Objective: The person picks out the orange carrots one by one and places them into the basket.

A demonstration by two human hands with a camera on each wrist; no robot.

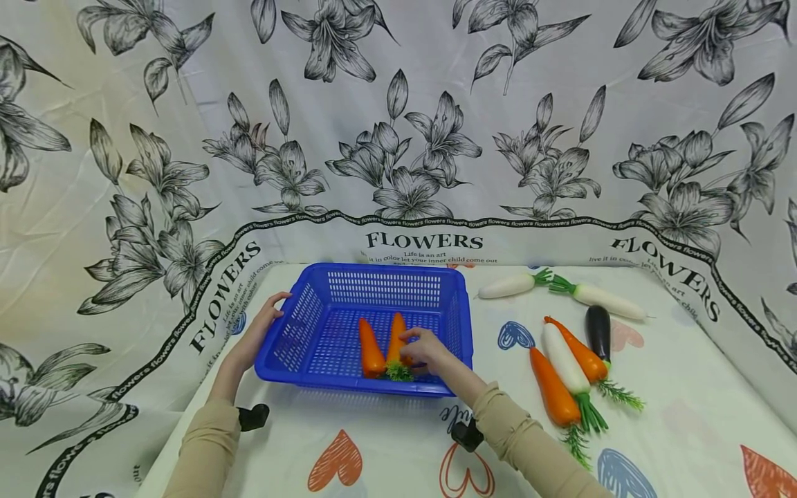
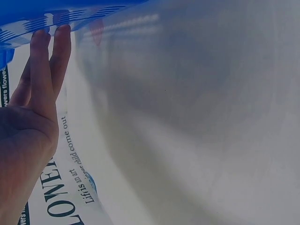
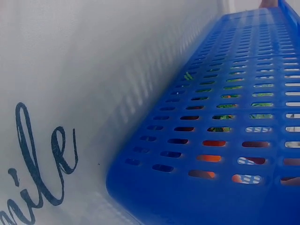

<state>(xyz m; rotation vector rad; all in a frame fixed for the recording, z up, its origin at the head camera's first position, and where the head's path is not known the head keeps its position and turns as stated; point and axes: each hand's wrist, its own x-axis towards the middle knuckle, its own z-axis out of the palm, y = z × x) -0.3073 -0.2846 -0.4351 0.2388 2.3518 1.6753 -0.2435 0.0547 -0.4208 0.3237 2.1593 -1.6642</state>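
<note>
A blue slotted plastic basket [image 1: 380, 387] stands on the table with two toy carrots inside. One carrot [image 1: 371, 349] lies by itself; the other, a carrot with green leaves [image 1: 396, 332], is just right of it. My right hand [image 1: 426, 349] reaches into the basket, its curled fingers on the right side of the leafy carrot. At the basket's left rim is my left hand [image 1: 264, 325]. In the left wrist view this hand [image 2: 42, 93] has straight fingers touching the slotted wall from outside. The right wrist view shows the basket's front wall [image 3: 225, 112], with orange and green behind the slots.
Right of the basket lie two white radishes, one radish [image 1: 507, 286] beside another [image 1: 610, 302]. Nearer are an eggplant [image 1: 599, 332], a white radish [image 1: 563, 356], a carrot [image 1: 554, 387] and another carrot [image 1: 579, 349]. A flower-printed curtain [image 1: 423, 173] hangs behind the table.
</note>
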